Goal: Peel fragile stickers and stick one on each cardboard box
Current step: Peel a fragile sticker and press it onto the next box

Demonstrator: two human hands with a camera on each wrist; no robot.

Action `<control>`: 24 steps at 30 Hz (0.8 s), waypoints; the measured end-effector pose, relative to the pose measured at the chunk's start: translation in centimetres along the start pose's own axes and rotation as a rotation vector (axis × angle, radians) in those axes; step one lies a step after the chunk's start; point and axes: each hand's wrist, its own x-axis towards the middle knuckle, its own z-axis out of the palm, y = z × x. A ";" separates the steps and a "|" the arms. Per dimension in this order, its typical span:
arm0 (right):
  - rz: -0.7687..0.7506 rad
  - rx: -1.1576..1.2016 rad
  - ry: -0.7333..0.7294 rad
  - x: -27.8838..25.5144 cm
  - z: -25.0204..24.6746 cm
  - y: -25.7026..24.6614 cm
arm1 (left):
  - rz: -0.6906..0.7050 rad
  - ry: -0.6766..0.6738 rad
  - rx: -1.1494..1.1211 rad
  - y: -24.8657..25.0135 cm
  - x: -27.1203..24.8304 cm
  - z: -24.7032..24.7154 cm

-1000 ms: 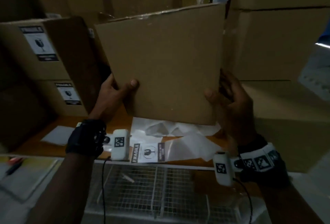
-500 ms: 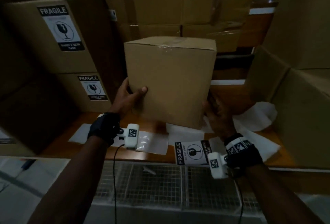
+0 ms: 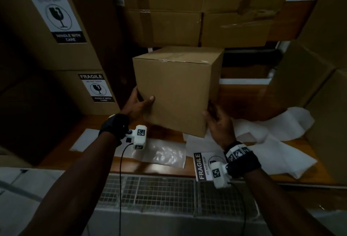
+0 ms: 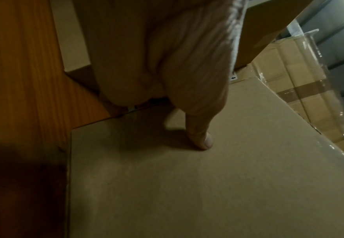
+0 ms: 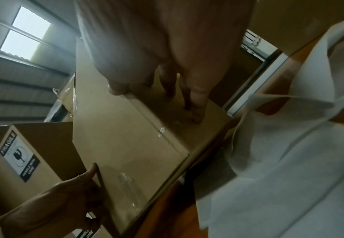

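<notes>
Dim storeroom, head view: cardboard cartons stacked on all sides of a wooden tabletop [image 3: 244, 94], with a wire-mesh grille [image 3: 159, 190] along its near edge.

Far left: two stacked boxes. Upper labelled box [image 3: 47, 47] carries a FRAGILE / HANDLE WITH CARE sticker [image 3: 54, 12]; lower labelled box [image 3: 75, 92] carries a smaller one [image 3: 97, 87].

Left hand [image 3: 137, 106] grips the plain cardboard box [image 3: 176, 92] at its lower left edge. Thumb lies flat across the front face; the other fingers go round the left side, out of sight. Left wrist view confirms the thumb [image 4: 199, 136] pressed on bare cardboard.

Plain box sits centre, between the two hands, over the tabletop. Whether its base touches the wood cannot be told. Top seam is taped; no sticker on the faces visible.

On the tabletop below the box: clear plastic sleeve [image 3: 159, 154], then a loose FRAGILE sticker sheet [image 3: 201, 166] at the near edge, partly covered by the right wrist.

Right hand [image 3: 217, 123] holds the lower right corner of the plain box. Right wrist view shows its fingers [image 5: 195, 103] laid fairly straight along one cardboard face and the thumb [image 5: 118, 90] at the box edge: a spread clamp, not a pinch.

Right: crumpled white backing paper [image 3: 272, 141] on the wood, then more plain cartons [image 3: 319, 66].
</notes>
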 end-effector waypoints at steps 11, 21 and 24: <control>0.060 -0.151 0.190 -3.3 8.1 0.4 | 0.011 -0.054 -0.030 -1.4 4.9 -1.8; 0.088 -0.232 0.316 -2.1 8.7 -3.0 | -0.015 -0.121 -0.069 -3.1 3.0 -2.5; 0.135 -0.211 0.470 0.5 4.8 -3.4 | 0.049 -0.085 -0.030 -2.5 0.0 -1.0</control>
